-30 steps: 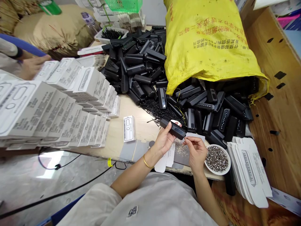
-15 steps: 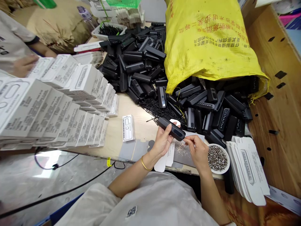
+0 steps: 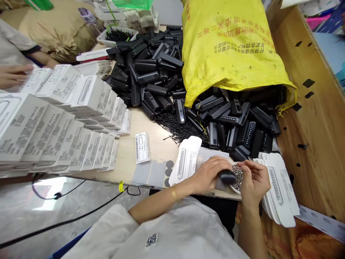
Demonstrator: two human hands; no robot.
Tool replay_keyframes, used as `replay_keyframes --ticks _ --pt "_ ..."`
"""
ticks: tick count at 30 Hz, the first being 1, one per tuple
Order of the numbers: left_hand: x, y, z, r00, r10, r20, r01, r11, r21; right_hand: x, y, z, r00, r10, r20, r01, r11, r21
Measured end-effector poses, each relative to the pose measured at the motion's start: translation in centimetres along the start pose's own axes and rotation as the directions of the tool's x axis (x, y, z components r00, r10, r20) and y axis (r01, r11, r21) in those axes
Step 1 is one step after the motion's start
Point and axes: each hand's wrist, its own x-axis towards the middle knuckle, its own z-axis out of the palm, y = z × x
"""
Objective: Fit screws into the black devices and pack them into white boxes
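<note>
Plywood bench (image 3: 159,144) is packed, working spot sits right at its near edge. Left hand (image 3: 208,172) is closed over a black case (image 3: 227,177), only its dark end shows past my fingers, held low at the rim of the white bowl of small metal parts (image 3: 238,178). Right hand (image 3: 254,178) is at the bowl too, fingertips pinched together above the parts; can't tell if anything is between them, too small. Risks as I judge them: bowl hangs at the table edge, so a nudge from the case end or my right wrist could tip it and scatter the parts onto the floor. A dropped part would likely vanish among the thin black pins (image 3: 178,129) or under the flat white carton (image 3: 185,162) lying just beside my left hand. Stack of flat cartons (image 3: 280,187) overhangs the edge on my right, touching distance from my right hand; an elbow swing could slide them off. Pile of black cases (image 3: 161,79) and the spill from the yellow sack (image 3: 231,50) close off the far side, boxed stacks (image 3: 54,122) fill the left. Open room: only the bare strip of bench between boxes and pins, holding one small box (image 3: 142,147) and grey sheets (image 3: 147,174). Another person's hand (image 3: 12,75) works the boxes far left, well apart from me. Cable (image 3: 81,212) trails below the edge.
</note>
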Motion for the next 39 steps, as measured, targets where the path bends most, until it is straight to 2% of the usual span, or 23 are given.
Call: replay_keyframes --ticks 1,2,3,5,7,11,13,15,18,19,21,23,25,27,28,30,31,32,33,35,36,39 --pt "0.4 -0.6 0.3 0.995 -0.015 0.098 0.0 0.989 0.148 0.4 -0.2 -0.6 1.0 -0.03 -0.007 0.03 0.998 -0.062" --pt "1.0 -1.1 0.5 0.988 -0.027 0.15 -0.017 0.96 0.281 0.8 -0.4 -1.0 0.997 -0.07 0.016 0.071 0.988 -0.133" --pt "1.6 -1.4 0.6 0.988 -0.024 0.154 -0.037 0.922 0.386 1.2 -0.6 -1.1 0.992 -0.108 0.059 0.118 0.973 -0.2" --pt "2.8 -1.4 0.5 0.999 0.021 0.039 -0.038 0.863 0.504 2.0 -1.0 -1.0 0.974 -0.158 0.16 0.199 0.94 -0.279" --pt "3.4 -1.4 0.3 0.999 0.04 -0.035 -0.012 0.812 0.584 2.5 -1.5 -0.3 0.96 -0.173 0.221 0.233 0.93 -0.282" --pt "3.2 -2.2 0.3 0.999 -0.036 0.021 0.008 0.646 0.763 2.9 -2.5 1.8 0.959 -0.169 0.228 0.225 0.942 -0.249" --pt "2.4 -2.2 0.0 0.999 -0.013 0.041 -0.027 0.551 0.834 2.9 -2.9 3.2 0.943 -0.141 0.301 0.213 0.951 -0.223" --pt "1.2 -1.5 -1.1 0.998 0.048 0.038 -0.055 0.432 0.9 2.6 -2.8 5.1 0.878 -0.146 0.456 0.254 0.949 -0.185" --pt "-0.8 0.2 -4.0 0.991 0.132 -0.017 -0.013 0.222 0.975 1.9 -1.7 9.1 0.717 -0.221 0.661 0.404 0.905 -0.135" --pt "-1.3 0.5 -5.2 0.986 0.155 -0.061 0.033 0.178 0.984 1.7 -1.2 10.5 0.676 -0.23 0.7 0.45 0.881 -0.145" --pt "-1.7 0.6 -7.3 0.975 0.164 -0.148 0.123 0.154 0.98 1.7 -0.3 12.9 0.636 -0.195 0.747 0.495 0.846 -0.2" --pt "-1.6 0.3 -8.5 0.97 0.157 -0.186 0.159 0.169 0.973 2.2 0.1 14.4 0.611 -0.113 0.783 0.486 0.835 -0.259" --pt "-1.2 0.3 -8.9 0.966 0.186 -0.18 0.141 0.207 0.968 3.3 -0.2 14.6 0.581 -0.052 0.813 0.471 0.835 -0.283" --pt "-0.8 1.0 -8.5 0.955 0.247 -0.167 0.088 0.302 0.949 4.5 -0.9 13.6 0.559 -0.07 0.826 0.451 0.862 -0.232" --pt "-0.6 1.6 -8.1 0.953 0.262 -0.155 0.045 0.384 0.922 5.1 -1.4 12.9 0.569 -0.104 0.816 0.424 0.887 -0.183" --pt "-0.4 2.9 -7.2 0.975 0.2 -0.097 -0.046 0.609 0.792 6.2 -2.2 11.4 0.608 -0.186 0.772 0.326 0.945 -0.029" --pt "-0.4 3.4 -6.8 0.994 0.105 -0.035 -0.055 0.741 0.67 6.7 -2.5 10.7 0.63 -0.219 0.745 0.255 0.965 0.068" --pt "-0.3 3.7 -6.4 0.998 -0.02 0.055 -0.011 0.857 0.516 7.0 -2.6 10.1 0.649 -0.235 0.724 0.172 0.972 0.162" --pt "-0.3 3.8 -6.1 0.978 -0.138 0.156 0.074 0.931 0.358 7.3 -2.6 9.7 0.659 -0.24 0.713 0.083 0.965 0.248" --pt "-0.2 3.5 -5.5 0.912 -0.286 0.295 0.265 0.958 0.109 7.5 -2.4 9.2 0.673 -0.229 0.703 -0.084 0.921 0.381" --pt "-0.2 3.1 -5.3 0.897 -0.316 0.309 0.326 0.945 0.022 7.5 -2.2 9.1 0.695 -0.216 0.686 -0.145 0.892 0.428" --pt "0.0 2.3 -4.7 0.924 -0.299 0.239 0.335 0.933 -0.128 6.3 -1.7 9.2 0.822 -0.14 0.551 -0.192 0.844 0.501"
